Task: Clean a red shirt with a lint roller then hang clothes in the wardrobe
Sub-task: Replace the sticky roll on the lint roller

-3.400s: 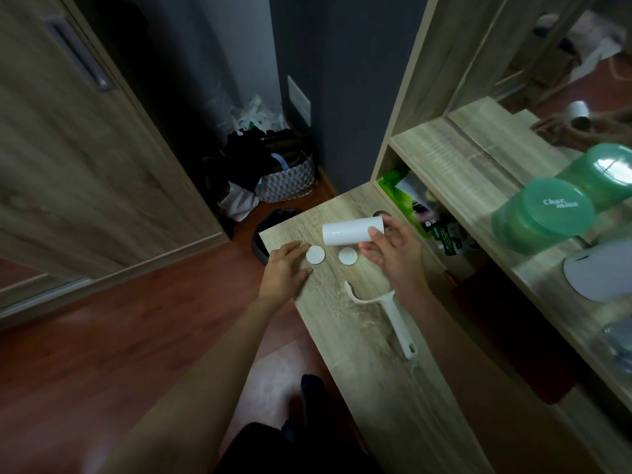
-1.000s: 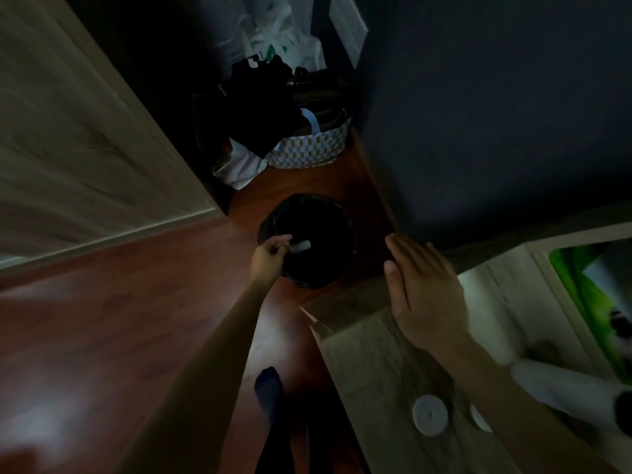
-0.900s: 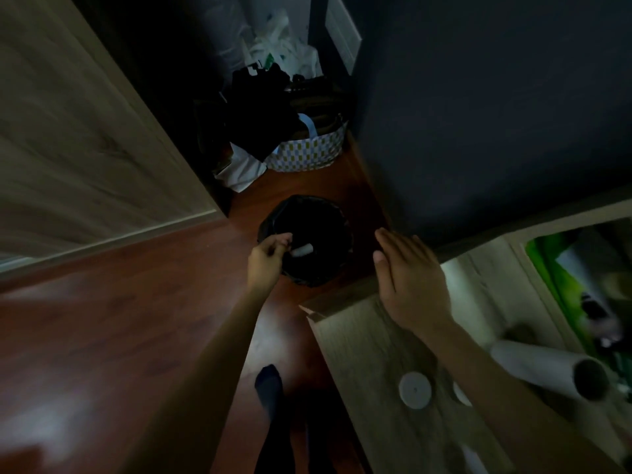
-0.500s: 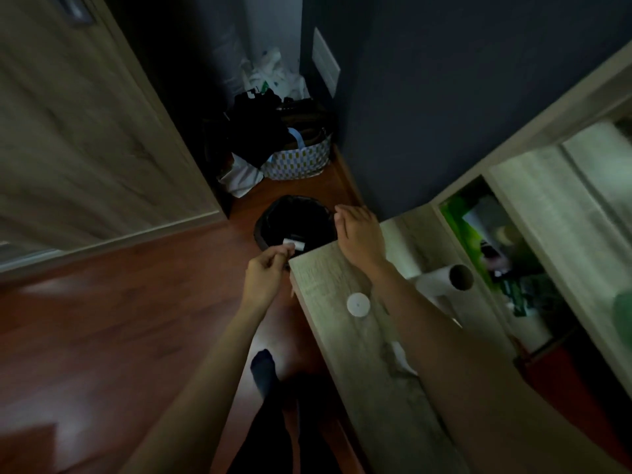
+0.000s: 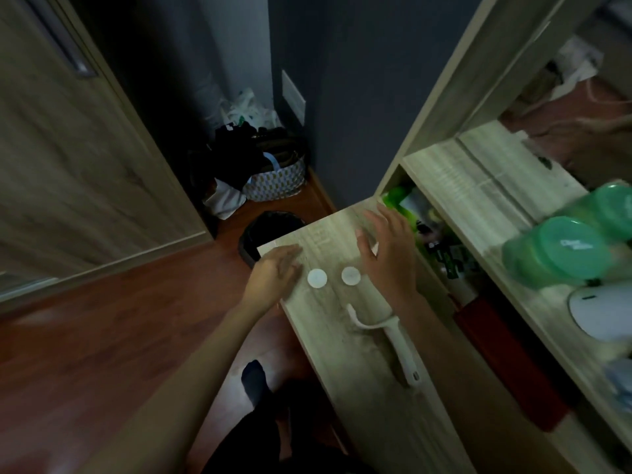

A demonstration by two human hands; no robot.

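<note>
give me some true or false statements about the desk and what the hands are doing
1. Two white caps lie on the desk between the left hand and the right hand. True.
2. The right hand grips the lint roller handle. False: the handle lies loose on the desk, nearer the person than that hand.
3. The black bin stands on the floor past the desk's far end. True.
4. The green containers stand on the floor. False: they stand on the shelf at the right.
</note>
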